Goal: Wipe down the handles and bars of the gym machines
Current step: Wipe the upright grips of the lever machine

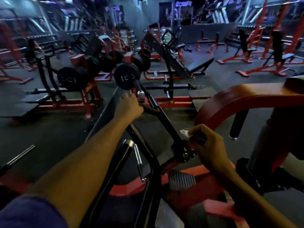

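Head view: I see the red and black machine [230, 102] filling the foreground, its long black bar [166, 122] running away from me toward a black weight plate [126, 76]. My left arm is stretched out straight, and the left hand [129, 106] wraps its fingers around the black handle [151, 110] near the plate. My right arm is bent, closer in; the right hand [208, 145] pinches a small white cloth [185, 133] just beside the bar's lower end.

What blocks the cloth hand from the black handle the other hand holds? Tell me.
Nothing visible does. The right hand pinches a white cloth beside the black bar, which runs bare up to the handle the left hand grips.
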`<action>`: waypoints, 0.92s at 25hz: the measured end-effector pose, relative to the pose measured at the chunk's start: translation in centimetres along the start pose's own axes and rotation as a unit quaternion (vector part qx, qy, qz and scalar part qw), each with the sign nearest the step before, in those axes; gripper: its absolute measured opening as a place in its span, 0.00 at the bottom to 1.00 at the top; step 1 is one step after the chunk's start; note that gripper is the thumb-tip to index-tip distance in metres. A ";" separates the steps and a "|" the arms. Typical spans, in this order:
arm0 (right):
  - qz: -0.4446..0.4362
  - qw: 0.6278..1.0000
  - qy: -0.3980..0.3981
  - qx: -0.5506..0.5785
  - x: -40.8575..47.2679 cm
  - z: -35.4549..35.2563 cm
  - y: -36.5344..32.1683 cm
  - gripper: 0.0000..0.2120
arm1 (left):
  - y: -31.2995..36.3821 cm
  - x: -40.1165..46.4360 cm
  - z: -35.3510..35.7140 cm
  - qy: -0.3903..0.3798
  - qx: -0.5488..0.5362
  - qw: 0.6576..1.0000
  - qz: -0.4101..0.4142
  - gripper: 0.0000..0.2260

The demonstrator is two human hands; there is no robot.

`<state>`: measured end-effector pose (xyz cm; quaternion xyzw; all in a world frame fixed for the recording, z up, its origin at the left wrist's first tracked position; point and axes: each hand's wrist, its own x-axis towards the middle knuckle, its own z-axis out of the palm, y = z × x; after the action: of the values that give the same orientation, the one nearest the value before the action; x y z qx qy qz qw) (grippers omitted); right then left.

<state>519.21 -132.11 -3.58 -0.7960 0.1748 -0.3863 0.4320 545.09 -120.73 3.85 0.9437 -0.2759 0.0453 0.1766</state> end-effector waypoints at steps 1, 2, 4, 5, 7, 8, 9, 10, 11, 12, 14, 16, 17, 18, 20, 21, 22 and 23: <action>-0.001 1.000 -0.011 0.006 1.9 0.6 1.2 0.15 | -0.2 0.1 0.3 0.032 -0.012 0.999 -0.008 0.18; 0.001 1.000 -0.024 0.016 3.8 1.6 2.2 0.15 | -0.5 0.2 0.5 0.059 -0.032 0.998 -0.018 0.13; 0.001 0.997 -0.054 0.052 7.1 4.5 3.6 0.11 | -1.1 0.3 0.7 0.087 -0.071 0.993 -0.042 0.07; -0.002 0.995 -0.068 0.073 8.6 6.1 3.8 0.09 | -1.3 0.4 0.8 0.097 -0.091 0.990 -0.054 0.08; -0.020 0.992 -0.074 0.102 11.7 9.4 3.7 0.08 | -1.3 0.4 1.1 0.144 -0.136 0.977 -0.083 0.14; -0.033 0.991 -0.071 0.104 13.3 11.0 3.3 0.08 | -1.4 0.2 1.2 0.180 -0.155 0.967 -0.094 0.17; -0.052 0.991 -0.073 0.102 15.0 12.6 3.0 0.07 | -1.4 0.0 1.4 0.216 -0.162 0.957 -0.103 0.19; -0.088 0.989 -0.083 0.090 16.7 14.2 2.7 0.07 | -1.4 -0.1 1.5 0.246 -0.161 0.950 -0.103 0.20; -0.143 0.982 -0.104 0.067 18.1 15.7 2.4 0.08 | -1.4 -0.2 1.7 0.263 -0.146 0.948 -0.104 0.20; -0.208 0.968 -0.137 0.027 19.2 17.2 2.2 0.09 | -1.4 -0.3 1.8 0.273 -0.132 0.947 -0.103 0.21; -0.316 0.926 -0.200 -0.059 20.9 19.1 2.1 0.11 | -1.4 0.0 2.0 0.282 -0.114 0.947 -0.102 0.20; -0.385 0.888 -0.231 -0.099 22.2 19.8 2.3 0.12 | -1.5 0.3 2.1 0.262 -0.104 0.955 -0.097 0.19; -0.414 0.870 -0.244 -0.111 22.8 20.0 2.3 0.13 | -1.7 0.5 2.0 0.242 -0.094 0.961 -0.097 0.19; -0.444 0.850 -0.252 -0.127 23.3 20.1 2.4 0.14 | -1.7 0.7 1.9 0.220 -0.084 0.967 -0.100 0.20; -0.488 0.818 -0.261 -0.158 23.9 19.8 2.7 0.15 | -1.7 0.9 1.7 0.176 -0.068 0.976 -0.113 0.23; -0.494 0.818 -0.251 -0.155 23.8 19.7 3.3 0.15 | -1.6 1.0 1.7 0.157 -0.058 0.979 -0.120 0.23; -0.481 0.836 -0.232 -0.126 23.2 19.6 4.2 0.15 | -1.5 1.0 1.6 0.142 -0.048 0.981 -0.125 0.24; -0.443 0.869 -0.206 -0.077 22.3 19.4 5.2 0.15 | -1.4 0.9 1.5 0.133 -0.037 0.983 -0.122 0.23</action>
<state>548.69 -137.98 -3.91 -0.8823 -0.2597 -0.3493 0.1790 546.63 -120.64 2.16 0.9486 -0.1347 0.1380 0.2509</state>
